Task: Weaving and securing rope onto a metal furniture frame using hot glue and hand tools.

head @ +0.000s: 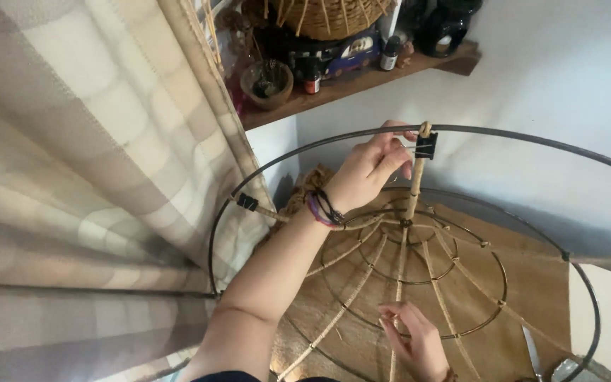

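The left hand (373, 166) is covering the stretch of the large wire hoop (532, 141) beside the black binder clip (426, 146). The picture's bottom edge is cutting off the right hand (415, 343) at the wrist and the hoop's near arc. The top edge is cropping the wicker basket (327, 18) on the wooden shelf (362, 85), where small bottles (311, 76) are staying too small to identify.

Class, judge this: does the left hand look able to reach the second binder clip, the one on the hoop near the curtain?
Probably yes. The left hand is at the upper binder clip; the second clip sits uncovered along the same hoop.
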